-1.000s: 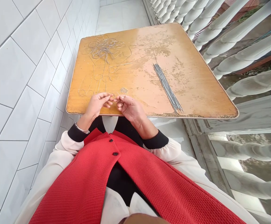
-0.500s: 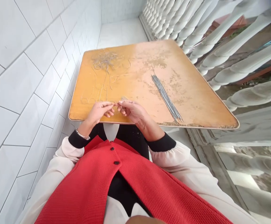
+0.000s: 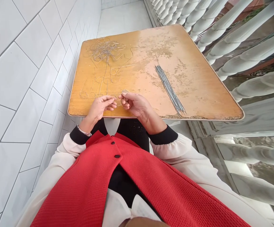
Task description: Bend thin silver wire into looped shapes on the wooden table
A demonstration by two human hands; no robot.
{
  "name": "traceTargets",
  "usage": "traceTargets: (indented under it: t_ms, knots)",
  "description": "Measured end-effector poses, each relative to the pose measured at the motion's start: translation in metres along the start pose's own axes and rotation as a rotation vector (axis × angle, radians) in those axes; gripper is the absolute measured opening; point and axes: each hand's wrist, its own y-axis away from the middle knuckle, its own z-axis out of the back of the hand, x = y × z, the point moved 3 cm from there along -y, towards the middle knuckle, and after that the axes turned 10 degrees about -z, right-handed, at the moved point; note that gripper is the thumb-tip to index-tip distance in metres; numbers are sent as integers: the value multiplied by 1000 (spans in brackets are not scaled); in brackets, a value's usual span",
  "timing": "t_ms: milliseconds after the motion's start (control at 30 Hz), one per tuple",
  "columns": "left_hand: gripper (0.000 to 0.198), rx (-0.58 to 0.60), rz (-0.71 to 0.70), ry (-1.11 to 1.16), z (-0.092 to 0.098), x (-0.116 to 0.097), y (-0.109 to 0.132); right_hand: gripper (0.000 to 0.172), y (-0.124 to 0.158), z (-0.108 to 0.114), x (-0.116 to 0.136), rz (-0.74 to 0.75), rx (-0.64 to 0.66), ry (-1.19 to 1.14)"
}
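My left hand (image 3: pixel 101 107) is closed in a pinch over the near left edge of the table, with a thin wire (image 3: pixel 117 98) at its fingertips. Facing it, my right hand (image 3: pixel 137 106) also pinches the wire between thumb and forefinger. A small gap separates the two hands, and the wire curves faintly across it. Much of the wire is hidden by my fingers or too thin to follow. Just beyond the left hand lie several bent wire pieces (image 3: pixel 100 85) with looped ends.
A tangled heap of curled wire (image 3: pixel 107 50) lies at the table's far left. On the right, a bundle of straight grey wires (image 3: pixel 170 90) rests on the worn wooden table (image 3: pixel 141 69). White tiled wall (image 3: pixel 40 63) borders the left, and a white balustrade (image 3: pixel 243 66) the right.
My hands have drawn slightly apart, widening the gap between their fingertips. The camera view has shifted, so the table sits higher in the picture.
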Motion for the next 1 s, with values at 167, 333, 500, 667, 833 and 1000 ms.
traceTargets:
  t_ms: [167, 333, 500, 667, 833, 1000]
  knots:
    - [10, -45, -23, -9, -2, 0, -1, 20, 1, -1, 1, 0, -9, 30]
    - [13, -51, -46, -36, -3, -1, -1, 13, -1, 0, 0, 40, 30, 157]
    - [11, -56, -38, -72, -5, -4, 0, 13, 0, 1, -2, 123, 21, 196]
    - [8, -63, -44, -76, -7, -9, 5, 17, 3, 0, -3, 215, -20, 197]
    - [10, -86, -18, -91, -6, -9, 7, 18, 4, 2, -5, 284, -45, 110]
    - [11, -104, 18, -72, -4, -6, 8, 19, 12, 6, -14, 260, -75, 40]
